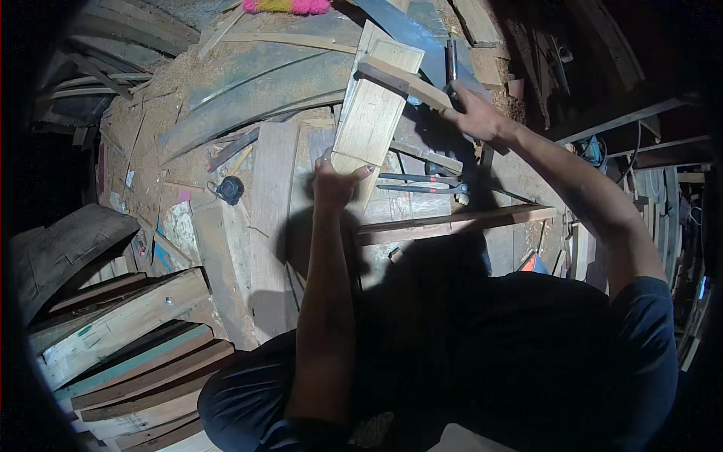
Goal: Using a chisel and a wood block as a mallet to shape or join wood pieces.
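Observation:
My left hand (339, 181) grips the lower end of a pale, planed wooden board (369, 132), its fingers wrapped round the edge. A narrower wooden strip (418, 89) with a dark face lies across the board's upper part and reaches toward my right hand. My right hand (476, 117) is closed on an upright tool with a metal shaft (452, 60) and dark grip; its working end I cannot make out. Long-handled pincers with red markings (422, 180) lie to the right of my left hand. A dark round object (230, 190), perhaps a tape measure, lies to the left.
Sawdust and loose planks (260, 166) cover the work surface. Stacked boards (120, 324) stand at the lower left. A long beam (452, 224) crosses below the pincers. A pink and yellow fuzzy item (286, 6) is at the top. Timber and a cable (633, 151) are at the right.

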A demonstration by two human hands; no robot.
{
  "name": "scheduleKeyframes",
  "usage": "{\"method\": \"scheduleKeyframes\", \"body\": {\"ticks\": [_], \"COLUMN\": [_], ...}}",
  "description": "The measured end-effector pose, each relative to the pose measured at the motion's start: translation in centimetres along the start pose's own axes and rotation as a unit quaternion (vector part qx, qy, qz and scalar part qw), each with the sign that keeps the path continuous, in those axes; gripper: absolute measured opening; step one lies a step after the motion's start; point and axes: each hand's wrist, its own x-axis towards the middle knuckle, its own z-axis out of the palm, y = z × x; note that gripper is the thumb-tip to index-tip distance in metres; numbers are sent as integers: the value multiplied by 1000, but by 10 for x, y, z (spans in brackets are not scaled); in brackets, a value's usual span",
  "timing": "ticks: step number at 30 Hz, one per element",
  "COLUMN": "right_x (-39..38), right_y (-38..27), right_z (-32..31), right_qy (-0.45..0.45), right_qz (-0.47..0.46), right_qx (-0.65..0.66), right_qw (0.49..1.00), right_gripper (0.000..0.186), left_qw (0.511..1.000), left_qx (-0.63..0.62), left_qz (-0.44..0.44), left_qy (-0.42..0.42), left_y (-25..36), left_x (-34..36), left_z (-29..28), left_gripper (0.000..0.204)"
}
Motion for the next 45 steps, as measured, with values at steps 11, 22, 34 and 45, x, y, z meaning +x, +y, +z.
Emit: {"method": "scheduleKeyframes", "body": {"ticks": [11, 22, 34, 45], "right_x": [-7, -14, -21, -28], "right_y": [-3, -14, 22, 9], "right_z": [7, 17, 8, 2], "right_qy": [26, -179, -116, -203], "right_qz": [-83, -135, -154, -185], "right_qx": [-166, -276, -220, -204], "right_qw": [982, 935, 956, 940], "right_gripper": [73, 61, 71, 71], "left_qw": [997, 998, 999, 1000], "left_qx": [-33, -37, 13, 21], "left_qz": [-54, -36, -20, 11], "left_qy": [-40, -37, -32, 2], "left_y": [-9, -21, -26, -2], "left_x": [5, 9, 7, 4], "left_z": [3, 2, 5, 3], "left_gripper": [90, 84, 94, 82]}}
